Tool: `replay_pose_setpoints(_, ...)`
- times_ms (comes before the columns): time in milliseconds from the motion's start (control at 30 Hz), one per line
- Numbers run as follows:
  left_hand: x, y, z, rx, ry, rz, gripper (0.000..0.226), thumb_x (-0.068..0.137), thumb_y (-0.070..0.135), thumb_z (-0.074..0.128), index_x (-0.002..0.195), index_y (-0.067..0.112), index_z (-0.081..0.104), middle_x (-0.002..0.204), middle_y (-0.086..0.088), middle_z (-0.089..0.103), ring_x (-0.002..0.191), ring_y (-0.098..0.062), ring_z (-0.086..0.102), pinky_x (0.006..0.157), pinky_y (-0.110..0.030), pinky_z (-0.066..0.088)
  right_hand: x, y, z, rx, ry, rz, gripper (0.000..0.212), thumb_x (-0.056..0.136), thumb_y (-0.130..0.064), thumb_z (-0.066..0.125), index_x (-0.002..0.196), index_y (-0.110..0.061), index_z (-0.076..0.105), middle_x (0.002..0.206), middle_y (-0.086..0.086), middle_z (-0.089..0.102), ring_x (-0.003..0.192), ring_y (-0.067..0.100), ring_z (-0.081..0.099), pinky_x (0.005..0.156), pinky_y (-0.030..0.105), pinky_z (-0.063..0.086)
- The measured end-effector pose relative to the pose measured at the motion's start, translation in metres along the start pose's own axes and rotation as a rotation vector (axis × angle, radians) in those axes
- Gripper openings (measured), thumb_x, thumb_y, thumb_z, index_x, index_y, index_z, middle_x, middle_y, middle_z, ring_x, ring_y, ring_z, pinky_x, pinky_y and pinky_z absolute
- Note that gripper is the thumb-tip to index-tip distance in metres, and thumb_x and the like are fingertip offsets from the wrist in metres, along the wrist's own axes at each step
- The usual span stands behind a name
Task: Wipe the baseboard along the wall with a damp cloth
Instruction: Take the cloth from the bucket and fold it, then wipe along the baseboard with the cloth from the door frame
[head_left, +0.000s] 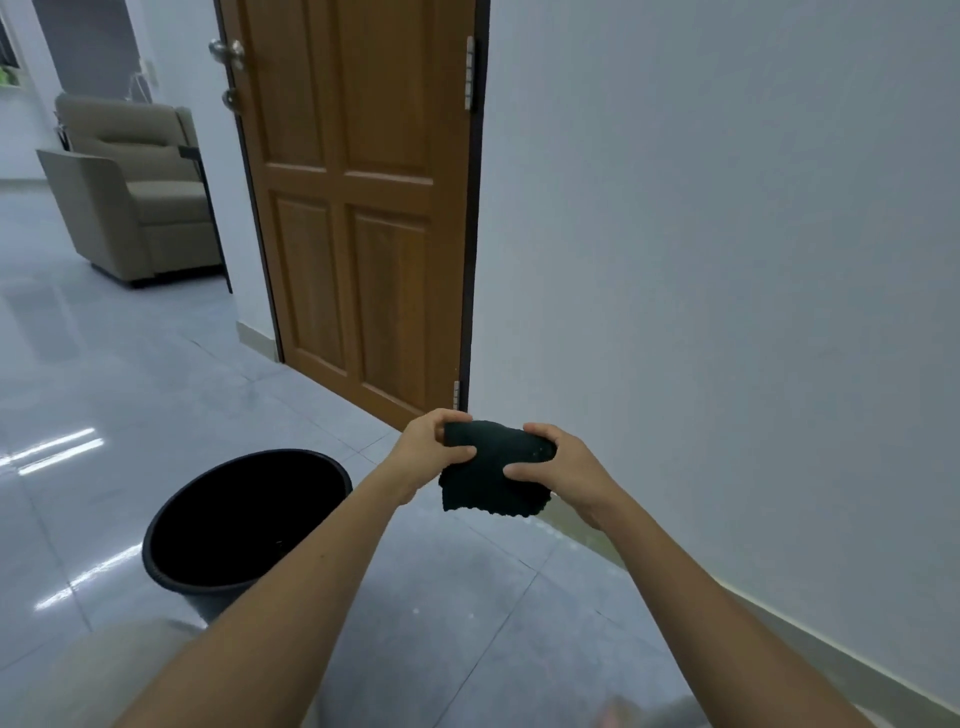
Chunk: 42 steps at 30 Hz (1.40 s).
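Cloth (493, 475), dark and folded, is pinched between both hands out in front of me, held in the air and not yet on the wall trim. My left hand (434, 447) has its fingers curled closed over the cloth's left top corner, thumb pressed on the front face; my right hand (558, 462) is clamped on the right edge, thumb lying across the front, fingers wrapped behind. Lower edge of the cloth hangs free below both thumbs. Baseboard (810, 642) runs along the foot of the wall, below and to the right of my right fingers, well apart from the cloth. Step looks like folding or wringing the cloth into a pad. I'd keep it a flat, tight pad with one clean face out, then drop low and press it along the top edge of the trim in long strokes. Bucket (244, 519), black, sits on the floor below and left of my left fingers; its inside reads solid dark, so I can't tell if it holds water. Door (358, 208) stands beyond the fingertips, shut.
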<state>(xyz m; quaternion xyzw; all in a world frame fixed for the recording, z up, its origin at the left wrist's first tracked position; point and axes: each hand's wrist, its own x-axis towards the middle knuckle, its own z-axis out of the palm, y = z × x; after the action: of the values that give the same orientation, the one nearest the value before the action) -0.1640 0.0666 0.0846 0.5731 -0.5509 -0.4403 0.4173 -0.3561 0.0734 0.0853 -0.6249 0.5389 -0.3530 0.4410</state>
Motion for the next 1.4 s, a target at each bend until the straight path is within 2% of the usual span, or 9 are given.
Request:
replay_pose_setpoints(133, 0.034, -0.015, 0.001, 0.551, -0.023, 0.092, 0.035, 0.087, 0.019, 0.065, 0.119, 0.014, 0.054, 0.116, -0.006, 0.059, 0.101, -0.020, 0.055, 0.079, -0.024, 0.046, 0.027, 0.021, 0.009, -0.363, -0.038, -0.007, 0.055, 0.071, -0.029, 0.078, 0.121, -0.022, 0.055, 0.111, -0.001, 0.061, 0.096, 0.017, 0.060, 0.080, 0.028, 0.055)
replay_pose_setpoints(267, 0.073, -0.037, 0.008, 0.724, -0.137, 0.129, 0.022, 0.093, 0.020, 0.054, 0.113, 0.010, 0.055, 0.115, -0.013, 0.060, 0.104, -0.028, 0.057, 0.085, -0.030, 0.046, 0.071, 0.048, 0.024, -0.532, -0.080, 0.105, 0.045, 0.063, -0.046, 0.074, 0.098, -0.021, 0.061, 0.109, 0.008, 0.053, 0.081, 0.021, 0.065, 0.074, 0.033, 0.058)
replay_pose_setpoints(467, 0.152, -0.089, 0.016, 0.959, -0.134, 0.282, 0.026, 0.094, 0.034, 0.051, 0.114, 0.019, 0.058, 0.122, -0.004, 0.050, 0.109, -0.025, 0.047, 0.093, -0.039, 0.039, 0.144, 0.094, 0.048, -0.509, -0.171, 0.106, 0.023, 0.078, -0.025, 0.062, 0.088, -0.004, 0.063, 0.093, 0.009, 0.065, 0.080, 0.023, 0.064, 0.070, 0.036, 0.053)
replay_pose_setpoints(667, 0.230, -0.150, 0.031, 0.722, -0.097, 0.296, 0.025, 0.092, 0.042, 0.051, 0.109, 0.024, 0.050, 0.102, -0.006, 0.065, 0.093, -0.024, 0.058, 0.083, -0.034, 0.045, 0.212, 0.153, 0.066, -0.127, -0.231, 0.156, 0.036, 0.079, -0.039, 0.067, 0.110, -0.027, 0.054, 0.096, -0.001, 0.070, 0.082, 0.017, 0.069, 0.073, 0.034, 0.057)
replay_pose_setpoints(867, 0.280, -0.270, 0.049, 0.515, 0.173, 0.036, 0.044, 0.097, 0.040, 0.041, 0.135, 0.017, 0.042, 0.129, -0.004, 0.059, 0.115, -0.025, 0.055, 0.097, -0.037, 0.042, 0.294, 0.227, 0.067, -0.400, -0.107, 0.256, 0.015, 0.088, -0.027, 0.059, 0.098, -0.018, 0.066, 0.091, 0.006, 0.071, 0.086, 0.025, 0.067, 0.079, 0.036, 0.054)
replay_pose_setpoints(1000, 0.295, -0.365, 0.060, 0.820, 0.091, -0.227, 0.059, 0.098, 0.044, 0.029, 0.147, 0.011, 0.023, 0.151, -0.013, 0.034, 0.140, -0.029, 0.030, 0.115, -0.046, 0.021, 0.347, 0.243, 0.075, -0.755, 0.093, 0.046, 0.017, 0.090, -0.029, 0.049, 0.092, -0.021, 0.064, 0.083, 0.006, 0.068, 0.079, 0.028, 0.063, 0.065, 0.032, 0.049)
replay_pose_setpoints(1133, 0.294, -0.426, 0.081, 0.875, 0.058, -0.262, 0.073, 0.094, 0.058, 0.015, 0.152, 0.015, 0.002, 0.161, -0.009, -0.002, 0.147, -0.027, -0.006, 0.116, -0.049, -0.006, 0.405, 0.238, 0.101, -1.091, 0.212, -0.335, 0.039, 0.087, -0.013, 0.043, 0.118, -0.032, 0.057, 0.094, 0.001, 0.067, 0.080, 0.028, 0.062, 0.058, 0.030, 0.045)
replay_pose_setpoints(1267, 0.286, -0.456, 0.094, 0.945, 0.199, -0.120, 0.087, 0.086, 0.068, 0.010, 0.145, 0.009, 0.034, 0.154, -0.018, 0.028, 0.142, -0.038, 0.025, 0.112, -0.056, 0.005, 0.453, 0.246, 0.135, -1.469, 0.303, -0.872, 0.046, 0.077, -0.007, 0.043, 0.110, -0.027, 0.070, 0.102, -0.002, 0.071, 0.059, 0.026, 0.062, 0.044, 0.023, 0.032)
replay_pose_setpoints(1400, 0.289, -0.462, 0.100, 0.944, 0.259, -0.102, 0.078, 0.086, 0.061, 0.027, 0.142, 0.009, 0.040, 0.151, -0.018, 0.033, 0.139, -0.038, 0.030, 0.110, -0.056, 0.008, 0.459, 0.307, 0.148, -1.761, 0.033, -1.097, 0.026, 0.076, -0.010, 0.056, 0.096, -0.021, 0.071, 0.096, -0.001, 0.068, 0.067, 0.022, 0.057, 0.048, 0.028, 0.027)
